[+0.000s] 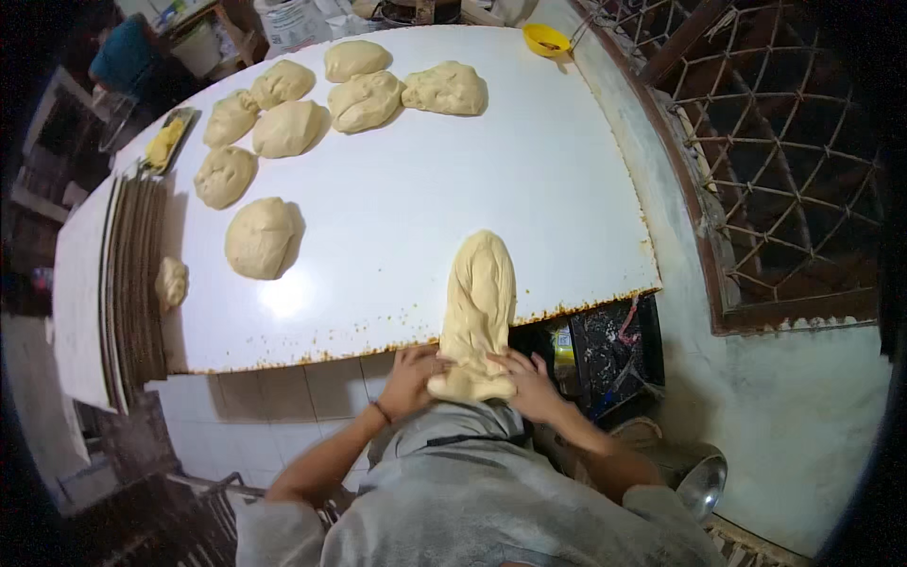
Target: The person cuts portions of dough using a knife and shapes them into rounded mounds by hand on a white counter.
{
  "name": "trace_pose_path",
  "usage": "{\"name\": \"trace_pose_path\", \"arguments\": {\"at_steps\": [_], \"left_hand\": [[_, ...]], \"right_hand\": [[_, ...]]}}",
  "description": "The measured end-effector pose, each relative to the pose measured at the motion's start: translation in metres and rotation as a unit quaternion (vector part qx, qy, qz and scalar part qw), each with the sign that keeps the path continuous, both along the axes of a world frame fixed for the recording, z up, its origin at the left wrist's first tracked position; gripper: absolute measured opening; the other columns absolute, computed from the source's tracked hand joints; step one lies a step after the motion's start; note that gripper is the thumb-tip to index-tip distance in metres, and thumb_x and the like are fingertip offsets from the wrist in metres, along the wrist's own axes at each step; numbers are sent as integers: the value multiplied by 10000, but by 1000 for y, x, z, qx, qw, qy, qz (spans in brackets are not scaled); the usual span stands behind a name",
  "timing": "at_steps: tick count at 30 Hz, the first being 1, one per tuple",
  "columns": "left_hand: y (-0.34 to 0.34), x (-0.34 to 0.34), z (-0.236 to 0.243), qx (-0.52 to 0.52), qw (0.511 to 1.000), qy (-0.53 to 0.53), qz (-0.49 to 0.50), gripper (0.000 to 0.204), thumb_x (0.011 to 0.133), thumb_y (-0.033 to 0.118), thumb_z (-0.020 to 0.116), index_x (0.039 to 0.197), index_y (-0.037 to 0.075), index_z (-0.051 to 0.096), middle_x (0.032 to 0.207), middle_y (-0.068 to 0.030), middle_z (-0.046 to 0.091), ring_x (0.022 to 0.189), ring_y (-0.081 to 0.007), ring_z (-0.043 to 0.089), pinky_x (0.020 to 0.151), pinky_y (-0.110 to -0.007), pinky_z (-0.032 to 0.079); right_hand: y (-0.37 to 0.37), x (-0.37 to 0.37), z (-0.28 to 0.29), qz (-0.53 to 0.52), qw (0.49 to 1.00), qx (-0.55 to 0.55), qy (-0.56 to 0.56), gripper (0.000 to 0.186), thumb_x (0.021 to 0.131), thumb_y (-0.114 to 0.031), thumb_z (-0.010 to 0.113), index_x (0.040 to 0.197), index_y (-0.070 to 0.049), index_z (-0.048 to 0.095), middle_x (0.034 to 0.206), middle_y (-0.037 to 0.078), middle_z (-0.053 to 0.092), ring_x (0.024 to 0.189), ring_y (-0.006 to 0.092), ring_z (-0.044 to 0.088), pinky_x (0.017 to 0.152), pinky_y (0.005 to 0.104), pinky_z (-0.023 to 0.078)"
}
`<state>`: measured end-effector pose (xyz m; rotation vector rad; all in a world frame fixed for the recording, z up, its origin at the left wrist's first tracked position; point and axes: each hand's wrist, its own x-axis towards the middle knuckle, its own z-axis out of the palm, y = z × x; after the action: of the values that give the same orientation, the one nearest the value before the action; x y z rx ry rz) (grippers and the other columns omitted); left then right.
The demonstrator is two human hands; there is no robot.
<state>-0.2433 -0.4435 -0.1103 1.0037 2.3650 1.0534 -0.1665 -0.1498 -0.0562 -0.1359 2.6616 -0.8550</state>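
Observation:
A long stretched piece of pale dough (479,293) lies across the front edge of the white tabletop (567,189), its near end folded in a thick roll over the edge by my body. My left hand (411,383) has its fingers curled on the left side of that near end. My right hand (526,386) grips the right side, fingers bent onto the dough. Farther up the table sit several rounded dough lumps, including one (257,238) nearest on the left and another (444,90) at the back.
At left, upright boards (85,293) stand beside a small dough scrap (172,282). Behind are a tray with yellow stuff (162,146) and a person (128,57). A yellow bowl (546,39) sits back right, near a latticed window (765,161). A metal pot (690,472) is below right.

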Motion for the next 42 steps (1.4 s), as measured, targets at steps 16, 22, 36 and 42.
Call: {"name": "trace_pose_path", "arguments": {"at_steps": [16,22,36,42], "left_hand": [[294,-257,73,-340,919,70,-187,849,695,573,835,1325,41,637,1316,-210,646,1241,-374,604,1018,-546,478],[252,-311,28,-207,958,-184,76,557,731,453,799,1077,19,759,971,-179,772,945,-291,755,858,-417,593],[99,-236,364,455,847,273,-27,409,795,94,856,1178,72,714,1065,-34,753,1042,-191,699,887,-346,515],[86,-201,191,223,967,58,109,497,830,234,844,1240,14,668,930,-163,709,804,-274,643,781,-361,527]], "right_hand": [[214,-282,-141,-301,926,-21,228,312,964,-223,729,1236,-77,679,1138,108,659,948,250,673,859,364,543],[148,-191,-133,-353,856,-377,-7,414,1021,-296,667,1319,-10,641,1333,114,614,1153,201,621,996,337,504],[41,-253,290,-4,784,-167,597,350,761,-57,847,1094,-77,742,1069,108,759,1024,269,687,933,374,503],[29,-192,127,-160,937,-2,309,290,903,-90,764,1169,-1,687,1039,195,722,1024,370,670,1006,415,491]]}}
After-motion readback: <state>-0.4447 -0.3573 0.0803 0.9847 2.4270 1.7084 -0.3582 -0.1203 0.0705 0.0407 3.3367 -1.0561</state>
